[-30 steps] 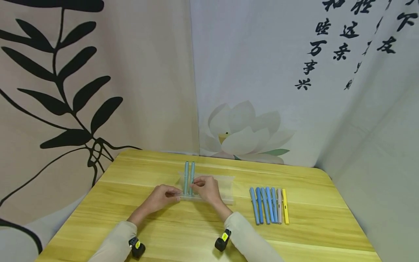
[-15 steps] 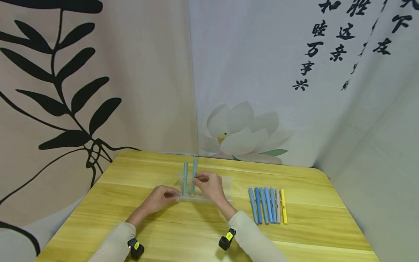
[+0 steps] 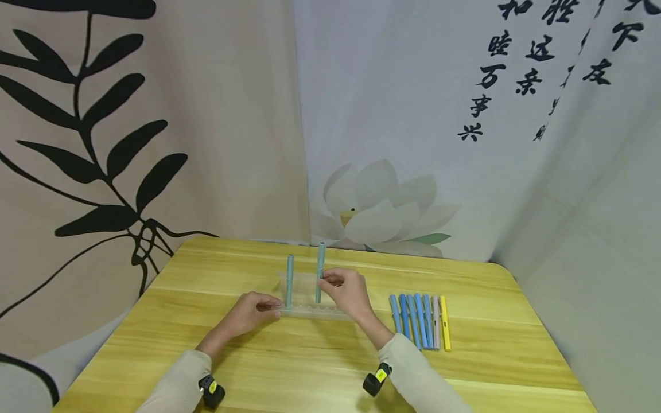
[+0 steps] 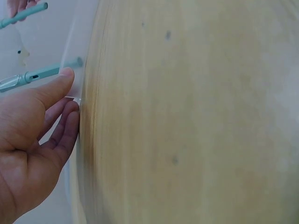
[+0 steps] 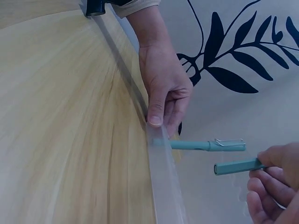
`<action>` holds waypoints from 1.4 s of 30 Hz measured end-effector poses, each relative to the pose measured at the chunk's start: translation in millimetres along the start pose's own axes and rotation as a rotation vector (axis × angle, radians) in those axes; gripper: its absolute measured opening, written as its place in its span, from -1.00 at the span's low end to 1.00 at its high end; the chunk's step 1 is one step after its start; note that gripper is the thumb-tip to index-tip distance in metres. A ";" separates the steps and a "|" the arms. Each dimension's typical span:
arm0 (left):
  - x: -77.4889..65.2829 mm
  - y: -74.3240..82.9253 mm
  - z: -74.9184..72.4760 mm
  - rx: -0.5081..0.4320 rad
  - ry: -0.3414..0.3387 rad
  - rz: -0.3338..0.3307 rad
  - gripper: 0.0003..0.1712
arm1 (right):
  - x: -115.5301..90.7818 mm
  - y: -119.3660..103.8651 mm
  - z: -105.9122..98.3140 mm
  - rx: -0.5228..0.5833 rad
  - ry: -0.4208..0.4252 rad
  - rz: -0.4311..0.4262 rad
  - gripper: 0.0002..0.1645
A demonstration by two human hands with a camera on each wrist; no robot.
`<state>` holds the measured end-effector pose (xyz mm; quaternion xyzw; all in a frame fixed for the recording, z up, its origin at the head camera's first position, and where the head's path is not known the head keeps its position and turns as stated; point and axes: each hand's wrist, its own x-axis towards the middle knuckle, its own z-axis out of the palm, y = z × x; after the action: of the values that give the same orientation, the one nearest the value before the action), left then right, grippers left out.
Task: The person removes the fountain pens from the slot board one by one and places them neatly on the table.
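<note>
A clear plastic pen stand (image 3: pixel 322 314) with a scalloped front strip lies on the wooden table. My left hand (image 3: pixel 253 312) pinches its left end between thumb and fingers, as the left wrist view also shows. Beside that hand one teal pen (image 3: pixel 290 281) stands upright in the stand, its metal clip (image 5: pixel 229 142) visible in the right wrist view. My right hand (image 3: pixel 349 292) pinches a second teal pen (image 3: pixel 321 263) by its middle, nearly upright. In the right wrist view, the lower end of this held pen (image 5: pixel 236 167) is apart from the strip (image 5: pixel 163 182).
To the right, a row of several pens lies side by side: blue ones (image 3: pixel 413 321), a greyish-pink one (image 3: pixel 436 324) and a yellow one (image 3: pixel 446 324). Behind the table (image 3: pixel 289 367) hangs a printed curtain (image 3: pixel 248 143). Each wrist wears a black camera (image 3: pixel 212 393).
My right hand has raised the second teal pen out of its spot close beside the first and carried it to the right. The left hand keeps its hold on the stand.
</note>
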<state>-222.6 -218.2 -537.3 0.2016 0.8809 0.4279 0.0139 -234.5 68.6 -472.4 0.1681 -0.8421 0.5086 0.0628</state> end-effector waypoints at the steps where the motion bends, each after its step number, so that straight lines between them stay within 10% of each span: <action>1: 0.2 0.0 0.1 -0.001 0.000 -0.005 -0.72 | -1.0 0.0 -2.8 -0.002 0.005 0.002 -0.74; 42: 0.4 4.8 -1.3 0.005 -0.011 -0.002 -0.70 | -47.6 46.4 -126.3 -0.108 0.191 0.134 -0.64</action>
<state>-221.5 -216.4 -532.8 0.2031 0.8821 0.4247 0.0188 -214.4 209.7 -464.3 0.0585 -0.8677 0.4794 0.1176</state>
